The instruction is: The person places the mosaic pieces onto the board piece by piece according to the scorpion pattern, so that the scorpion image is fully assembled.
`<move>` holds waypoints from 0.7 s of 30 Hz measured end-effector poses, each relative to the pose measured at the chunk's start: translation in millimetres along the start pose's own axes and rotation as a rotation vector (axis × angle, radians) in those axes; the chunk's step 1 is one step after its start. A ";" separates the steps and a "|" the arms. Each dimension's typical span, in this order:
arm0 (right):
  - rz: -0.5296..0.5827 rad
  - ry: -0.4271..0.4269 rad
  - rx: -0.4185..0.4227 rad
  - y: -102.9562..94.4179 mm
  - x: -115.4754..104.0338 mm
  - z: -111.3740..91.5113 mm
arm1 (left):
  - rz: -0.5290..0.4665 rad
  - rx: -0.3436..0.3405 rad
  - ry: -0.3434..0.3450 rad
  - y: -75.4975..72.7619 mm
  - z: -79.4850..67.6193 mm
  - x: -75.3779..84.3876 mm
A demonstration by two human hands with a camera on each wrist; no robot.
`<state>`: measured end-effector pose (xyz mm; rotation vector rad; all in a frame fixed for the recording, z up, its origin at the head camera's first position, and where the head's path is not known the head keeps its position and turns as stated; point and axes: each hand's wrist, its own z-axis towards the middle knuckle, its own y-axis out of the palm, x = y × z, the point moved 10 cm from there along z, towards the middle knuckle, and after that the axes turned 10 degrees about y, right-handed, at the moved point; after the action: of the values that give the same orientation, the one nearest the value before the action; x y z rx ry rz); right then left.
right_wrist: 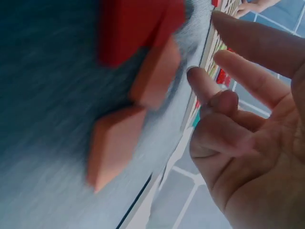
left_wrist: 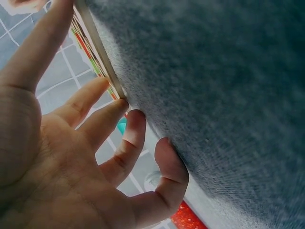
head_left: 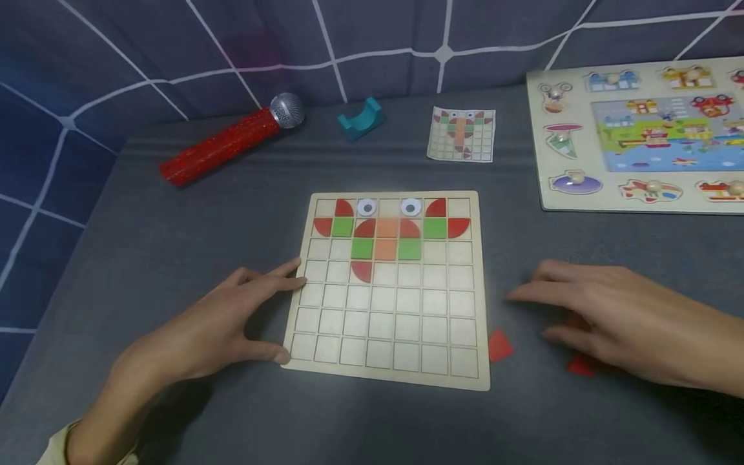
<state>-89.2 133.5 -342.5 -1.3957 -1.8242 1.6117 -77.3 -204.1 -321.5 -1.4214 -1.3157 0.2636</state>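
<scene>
A wooden grid board point(head_left: 383, 323) lies flat on the grey cloth. Its upper rows hold red quarter-circle tiles point(head_left: 361, 271), green square tiles point(head_left: 342, 227), orange square tiles point(head_left: 386, 249) and two googly-eye tiles point(head_left: 367, 207). My left hand point(head_left: 223, 326) touches the board's left edge, with thumb and fingertips spread along it. To the right of the board, my right hand point(head_left: 604, 313) hovers with nothing seen between thumb and index finger. Below it lie orange pieces point(right_wrist: 116, 148) and red pieces point(right_wrist: 128, 31), partly hidden from above. A red piece point(head_left: 500, 347) sits against the board's right edge.
Behind the board is a small pattern card point(head_left: 479, 139) printed with a similar design. A red glittery microphone point(head_left: 227, 145) and a teal curved piece point(head_left: 361, 119) lie at the back left. A knobbed picture puzzle point(head_left: 572, 200) occupies the back right, before a tile-patterned curtain point(head_left: 395, 32).
</scene>
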 end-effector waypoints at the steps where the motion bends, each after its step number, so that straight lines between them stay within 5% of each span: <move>1: -0.008 0.029 -0.017 3.3 6.9 -2.5 | -0.002 -0.001 -0.001 0.1 -0.1 0.0; 9: -0.009 0.127 -0.054 13.6 48.8 -18.2 | -0.001 -0.004 0.001 0.7 0.7 0.1; 21: -0.024 0.080 0.012 16.4 57.1 -26.5 | 0.001 0.005 0.009 -0.2 0.2 1.3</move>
<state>-88.0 193.2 -368.6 -1.4062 -1.7763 1.5306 -77.1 -203.0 -320.8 -1.4173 -1.3061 0.2610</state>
